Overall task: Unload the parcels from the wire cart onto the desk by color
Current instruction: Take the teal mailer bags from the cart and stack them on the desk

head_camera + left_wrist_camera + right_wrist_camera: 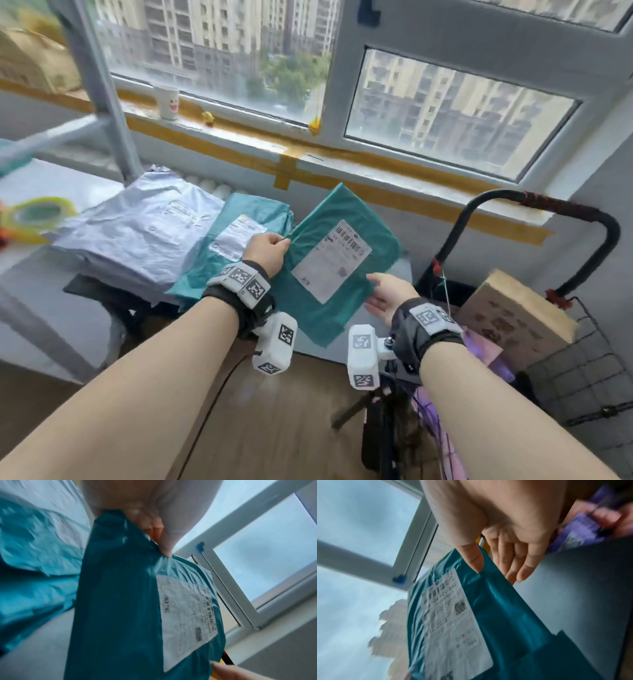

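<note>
Teal plastic is pinched at its left edge by the fingers [164, 539] of the left hand [265, 251], thumb on top, so the teal parcel [346, 240] hangs tilted above the right end of the bench [41, 274]. At the parcel's lower right edge the right hand [387, 294] lies flat and released, thumb touching the top face and straight fingers [520, 566] underneath; whether they bear weight cannot be told. Its white shipping label [330, 262] carries barcodes and a square code, but blur leaves only "104" and "C1-0" half legible in the right wrist view. Just to the left a second teal parcel [253, 219] lies on the bench, its own label partly hidden by the left hand, and beyond it sits a stack of grey parcels [137, 226], print too smeared to read. Right of the hands stands the wire cart [582, 377] with a black handle, holding a brown cardboard box [513, 318] with unreadable print and a purple parcel [486, 349] largely hidden behind the right wrist. A white cup [166, 102] stands on the windowsill.
</note>
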Demonstrator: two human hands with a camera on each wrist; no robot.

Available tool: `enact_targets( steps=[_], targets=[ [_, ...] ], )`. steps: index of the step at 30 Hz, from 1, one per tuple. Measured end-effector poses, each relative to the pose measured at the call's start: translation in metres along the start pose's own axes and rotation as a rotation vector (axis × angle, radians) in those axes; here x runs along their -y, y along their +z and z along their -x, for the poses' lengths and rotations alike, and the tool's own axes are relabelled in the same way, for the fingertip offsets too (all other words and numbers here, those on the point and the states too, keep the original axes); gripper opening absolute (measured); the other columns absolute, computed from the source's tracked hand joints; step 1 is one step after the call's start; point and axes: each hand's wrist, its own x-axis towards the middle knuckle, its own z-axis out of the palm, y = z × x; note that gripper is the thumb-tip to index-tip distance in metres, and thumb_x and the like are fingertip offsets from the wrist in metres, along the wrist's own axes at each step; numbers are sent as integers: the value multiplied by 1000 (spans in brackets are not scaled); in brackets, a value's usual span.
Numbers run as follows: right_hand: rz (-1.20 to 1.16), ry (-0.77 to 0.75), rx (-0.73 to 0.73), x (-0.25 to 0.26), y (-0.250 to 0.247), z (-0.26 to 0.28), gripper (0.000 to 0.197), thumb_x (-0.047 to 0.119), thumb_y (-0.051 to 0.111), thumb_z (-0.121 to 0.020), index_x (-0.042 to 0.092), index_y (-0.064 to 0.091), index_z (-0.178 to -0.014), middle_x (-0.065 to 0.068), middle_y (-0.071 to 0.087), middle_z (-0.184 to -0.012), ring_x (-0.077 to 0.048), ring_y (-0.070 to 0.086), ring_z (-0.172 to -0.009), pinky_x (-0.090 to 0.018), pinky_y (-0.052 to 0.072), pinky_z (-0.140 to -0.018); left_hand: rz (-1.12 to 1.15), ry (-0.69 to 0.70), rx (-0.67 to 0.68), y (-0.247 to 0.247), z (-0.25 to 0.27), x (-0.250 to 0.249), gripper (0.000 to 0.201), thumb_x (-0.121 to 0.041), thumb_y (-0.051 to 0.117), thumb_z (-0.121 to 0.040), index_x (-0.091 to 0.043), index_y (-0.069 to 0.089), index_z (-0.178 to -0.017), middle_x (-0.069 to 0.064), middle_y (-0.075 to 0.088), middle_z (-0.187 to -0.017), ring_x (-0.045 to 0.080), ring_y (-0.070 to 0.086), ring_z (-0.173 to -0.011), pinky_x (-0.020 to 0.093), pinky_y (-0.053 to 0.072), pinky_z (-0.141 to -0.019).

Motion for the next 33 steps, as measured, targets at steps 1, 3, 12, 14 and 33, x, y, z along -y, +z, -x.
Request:
enact_targets(
  steps=[1,3,12,14,33],
  targets=[
    [6,-19,40,6,19,-2,7,10,55,-92,14,55,-86,-6,59,-72,-15,56,-59,-22,47,-53,-1,-22,-29,-14,-5,9,24,-18,51,-95,0,67,-96,16,59,-87,25,54,-85,27,36,-70],
    [24,-64,128,17,56,-7,14,4,52,-93,15,55,-84,-3,63,-63,-14,59,-51,-17,48,-45,-6,-79,-94,-41,-17,28,24,-18,51,-95,-1,68,-96,19,63,-93,29,58,-91,30,41,-75],
    [93,-93,334,59,209,-64,50,-10,59,-86,10,44,-129,-14,62,-85,-5,55,-31,-23,51,-43,10,-264,-282,-133,-100,93,19,-20,58,-91,-6,69,-96,15,68,-104,29,61,-99,31,45,-88],
    [120,-80,350,73,233,-79,32,-10,58,-86,12,51,-108,-11,57,-76,-8,57,-35,-26,52,-47,-33,-291,-252,-146,-124,101,19,-20,60,-90,-5,68,-98,12,66,-98,28,60,-100,29,44,-87],
    [765,-280,70,78,228,-154,101,17,79,-69,44,19,-146,-6,58,-125,-25,58,-110,-35,50,-93,-252,-210,246,-101,-230,110,85,-21,80,-71,-24,34,-142,7,55,-123,24,56,-109,33,46,-92]
  ],
)
